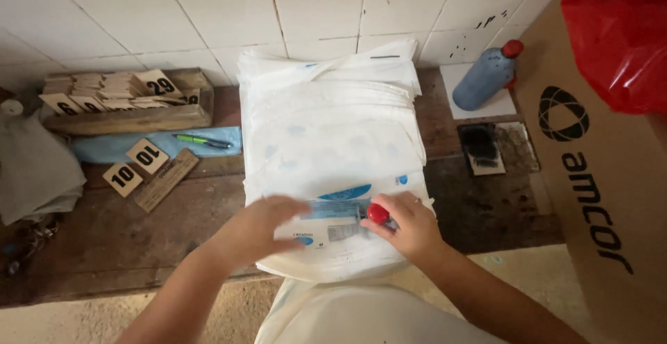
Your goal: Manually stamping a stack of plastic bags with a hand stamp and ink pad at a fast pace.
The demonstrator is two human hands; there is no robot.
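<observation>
A thick stack of white plastic bags (333,128) with pale blue print lies on a dark wooden bench (125,233). My left hand (260,229) rests flat on the near end of the top bag, fingers spread over its printed panel. My right hand (410,227) grips a stamp with a red knob (378,213) and holds it against the same bag, just right of my left fingers. The stamp's body is mostly hidden by my fingers.
A wooden tray of numbered cards (125,97) sits at the back left, with loose number tags (135,167) and a green pen (201,140) on a blue sheet. A blue bottle (486,76) and a black ink pad (481,148) are at the right, beside a cardboard box (604,177).
</observation>
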